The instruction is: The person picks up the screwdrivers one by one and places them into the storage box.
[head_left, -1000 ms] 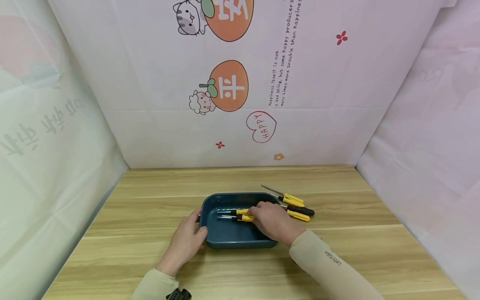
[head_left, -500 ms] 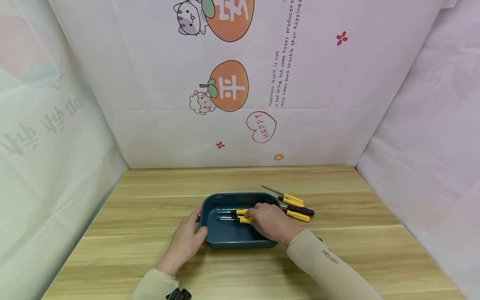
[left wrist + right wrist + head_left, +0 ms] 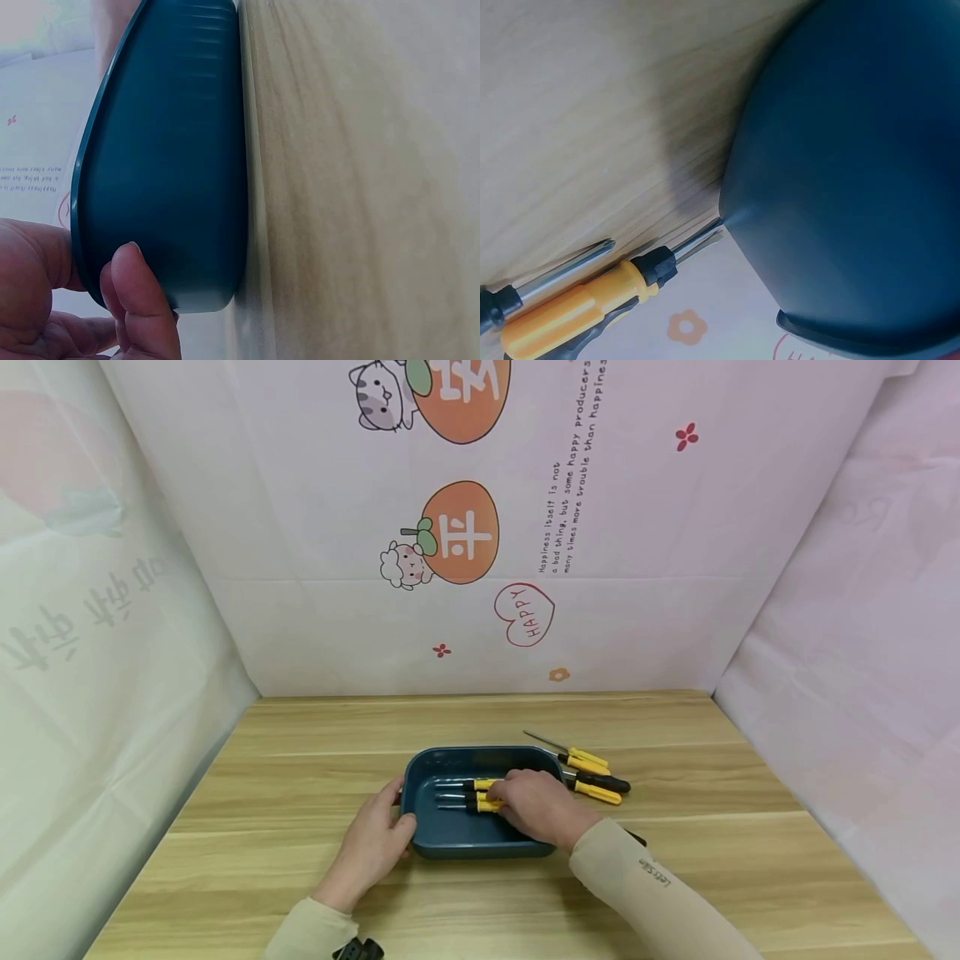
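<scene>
A deep blue rectangular tray (image 3: 483, 852) stands on the wooden table. My left hand (image 3: 372, 842) grips its left end, thumb at the rim; the left wrist view shows fingers (image 3: 142, 307) against the tray's outer wall. Reaching inside over the right end, my right hand (image 3: 542, 810) pinches the yellow handle of a screwdriver (image 3: 487, 807) low over the tray floor. Two more yellow-handled screwdrivers (image 3: 478, 785) lie beside it, shafts pointing left, their handle ends hidden by the hand. The right wrist view shows the tray's outer wall (image 3: 840, 195) but not the hand.
Right of the tray lie several screwdrivers: yellow-handled ones (image 3: 588, 757) at the back and a black-handled one (image 3: 603, 782) above another yellow one (image 3: 597, 792). A dark tip (image 3: 637, 837) shows past the right sleeve. Printed white cloth (image 3: 330, 627) walls the table's back and sides.
My right hand has moved slightly left and nearer with its screwdriver, which now lies apart on the near side of the other two. The left hand keeps its grip; the tray stays put.
</scene>
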### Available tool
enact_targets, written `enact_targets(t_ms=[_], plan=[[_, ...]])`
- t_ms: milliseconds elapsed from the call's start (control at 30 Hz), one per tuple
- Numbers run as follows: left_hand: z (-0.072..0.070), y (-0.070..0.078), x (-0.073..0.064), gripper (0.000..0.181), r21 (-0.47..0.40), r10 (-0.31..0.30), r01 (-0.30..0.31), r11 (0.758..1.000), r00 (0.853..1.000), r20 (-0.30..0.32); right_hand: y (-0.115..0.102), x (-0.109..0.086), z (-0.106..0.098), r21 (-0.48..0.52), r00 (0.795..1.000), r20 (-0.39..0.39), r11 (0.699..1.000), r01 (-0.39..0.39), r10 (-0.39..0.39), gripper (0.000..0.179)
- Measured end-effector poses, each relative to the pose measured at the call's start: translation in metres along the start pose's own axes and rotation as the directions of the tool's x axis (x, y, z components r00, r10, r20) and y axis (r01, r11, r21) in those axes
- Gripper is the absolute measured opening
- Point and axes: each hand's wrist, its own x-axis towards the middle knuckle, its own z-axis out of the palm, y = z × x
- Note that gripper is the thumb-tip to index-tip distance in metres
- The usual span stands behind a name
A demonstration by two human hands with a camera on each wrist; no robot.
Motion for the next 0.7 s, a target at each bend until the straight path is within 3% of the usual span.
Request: enact_targets(t_ms=[700], plan=[[0.0006,0.0004,-0.0010,0.066,-0.005,-0.004,0.004,1.000,1.000,-0.002,-0.0009,-0.0005,0.0004,0.015,1.000,-0.026,1.000,-0.007,0.008,0.025]])
